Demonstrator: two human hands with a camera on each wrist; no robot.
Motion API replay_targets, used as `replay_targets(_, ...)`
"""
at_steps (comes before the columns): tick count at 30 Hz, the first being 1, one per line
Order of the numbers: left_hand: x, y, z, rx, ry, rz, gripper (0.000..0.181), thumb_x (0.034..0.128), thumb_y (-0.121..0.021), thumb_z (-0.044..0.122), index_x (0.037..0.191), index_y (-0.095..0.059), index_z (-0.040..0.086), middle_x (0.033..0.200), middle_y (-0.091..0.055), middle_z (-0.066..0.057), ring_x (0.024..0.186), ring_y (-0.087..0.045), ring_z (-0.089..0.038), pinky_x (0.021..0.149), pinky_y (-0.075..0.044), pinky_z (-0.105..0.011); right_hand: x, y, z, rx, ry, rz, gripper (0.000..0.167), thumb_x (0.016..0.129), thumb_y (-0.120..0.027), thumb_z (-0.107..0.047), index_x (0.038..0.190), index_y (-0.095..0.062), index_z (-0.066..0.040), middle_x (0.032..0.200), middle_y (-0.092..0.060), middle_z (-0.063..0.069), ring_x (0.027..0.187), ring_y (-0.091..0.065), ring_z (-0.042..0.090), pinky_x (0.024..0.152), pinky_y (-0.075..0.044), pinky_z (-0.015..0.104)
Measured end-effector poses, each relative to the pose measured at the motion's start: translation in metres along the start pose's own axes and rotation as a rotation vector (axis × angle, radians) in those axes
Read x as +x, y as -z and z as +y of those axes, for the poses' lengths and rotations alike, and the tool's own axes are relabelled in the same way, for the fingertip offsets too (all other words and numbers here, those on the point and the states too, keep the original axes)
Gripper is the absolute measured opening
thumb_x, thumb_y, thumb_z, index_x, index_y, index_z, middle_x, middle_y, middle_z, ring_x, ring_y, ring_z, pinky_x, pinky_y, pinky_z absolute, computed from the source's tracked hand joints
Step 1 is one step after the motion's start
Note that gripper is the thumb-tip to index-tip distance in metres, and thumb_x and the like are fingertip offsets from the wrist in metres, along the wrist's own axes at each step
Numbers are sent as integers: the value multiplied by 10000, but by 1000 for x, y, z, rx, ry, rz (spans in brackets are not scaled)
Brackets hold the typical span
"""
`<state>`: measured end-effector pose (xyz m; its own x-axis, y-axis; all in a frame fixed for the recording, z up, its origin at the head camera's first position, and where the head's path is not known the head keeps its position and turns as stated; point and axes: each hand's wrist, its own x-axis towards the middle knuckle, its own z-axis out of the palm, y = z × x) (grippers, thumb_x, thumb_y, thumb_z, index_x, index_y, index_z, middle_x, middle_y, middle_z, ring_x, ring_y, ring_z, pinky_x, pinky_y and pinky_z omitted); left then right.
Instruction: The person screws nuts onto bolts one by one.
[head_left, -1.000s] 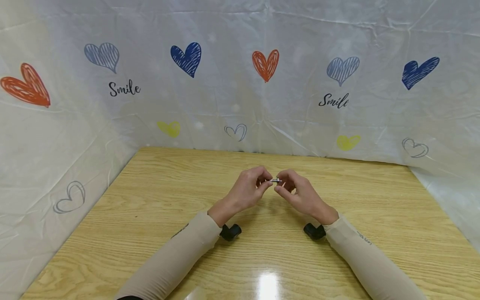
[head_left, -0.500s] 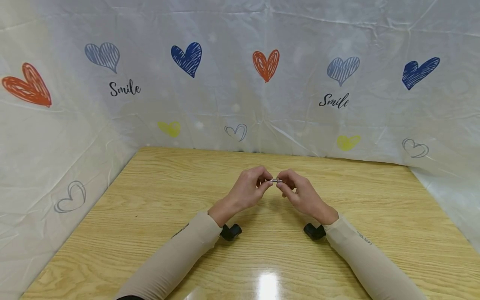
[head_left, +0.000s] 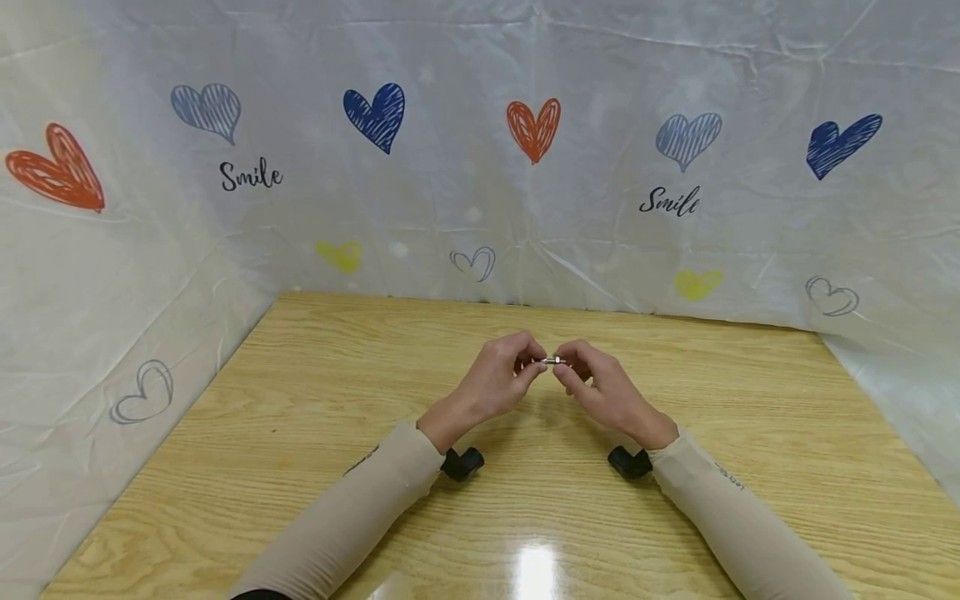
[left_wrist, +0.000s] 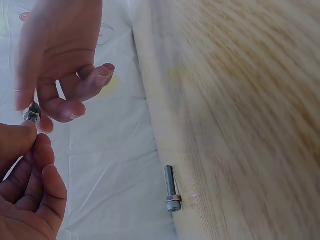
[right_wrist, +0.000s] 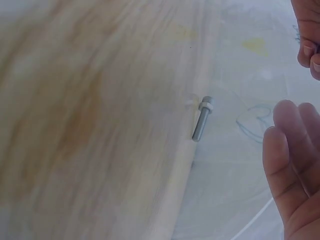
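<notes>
In the head view, my left hand (head_left: 491, 379) pinches a small metal bolt (head_left: 550, 361) between thumb and forefinger above the table. My right hand (head_left: 603, 387) has its thumb and forefinger around the hex nut (left_wrist: 31, 115) on the bolt's shaft. That hand's other fingers hang loosely bent in the left wrist view. Another bolt (left_wrist: 171, 182), with a nut close to its head, lies on the table towards the far edge; both wrist views show it, but the head view does not. The right wrist view cuts off the held bolt.
A wood-grain table (head_left: 337, 400) lies below both hands. White sheeting (head_left: 450, 200) printed with hearts rises behind the table and along its sides. Black wrist devices (head_left: 462, 464) hang under the beige sleeves (head_left: 360, 508).
My right thumb and forefinger have come in closer around the nut than one second ago. My left hand keeps its pinch on the bolt in nearly the same place.
</notes>
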<state>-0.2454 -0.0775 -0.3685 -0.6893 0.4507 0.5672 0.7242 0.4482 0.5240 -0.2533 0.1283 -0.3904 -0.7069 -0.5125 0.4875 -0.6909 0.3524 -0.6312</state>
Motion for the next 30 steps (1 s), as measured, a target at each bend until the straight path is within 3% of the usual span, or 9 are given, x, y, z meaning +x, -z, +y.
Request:
replay_targets(5,0,1,0,0,6,5,75,885,-672,25,917,-619,66,828,-627,1,688,-548,-76,631,-477,-216,1,-1,0,-17,48,21,227,959,-597,-143,1164,-518,-86,984,-615,-5,697,-590,87,619,-492,272)
replay_targets(9,0,1,0,1,7,5,73,885,-672,23,917,-619,63,829,-628,-4,693,-553,-82,633,-490,-241,1,-1,0,4,77,26,209,957,-588,-95,1151,-514,-72,928,-610,35,652,-601,151,589,-485,276)
replay_targets(15,1,0,0,5,13,-2,68,889,-669,29,917,-618,63,827,-627,-3,691,-556,-80,633,-501,-272,1,-1,-1,32,69,16,149,980,-546,-99,1128,-533,-105,824,-610,107,611,-589,265,514,-462,319)
replay_targets(25,1,0,1,8,6,-7,71,891,-669,38,923,-621,79,833,-625,10,694,-545,-66,631,-482,-229,1,-1,2,4,54,14,127,1005,-486,-95,1031,-610,-96,852,-613,120,629,-587,195,584,-484,308)
replay_targets(30,1,0,1,1,9,-4,66,890,-670,39,914,-620,74,823,-624,12,684,-540,-66,629,-488,-246,1,-1,1,0,13,8,142,1012,-487,-144,1084,-594,-84,856,-609,84,638,-572,175,587,-478,316)
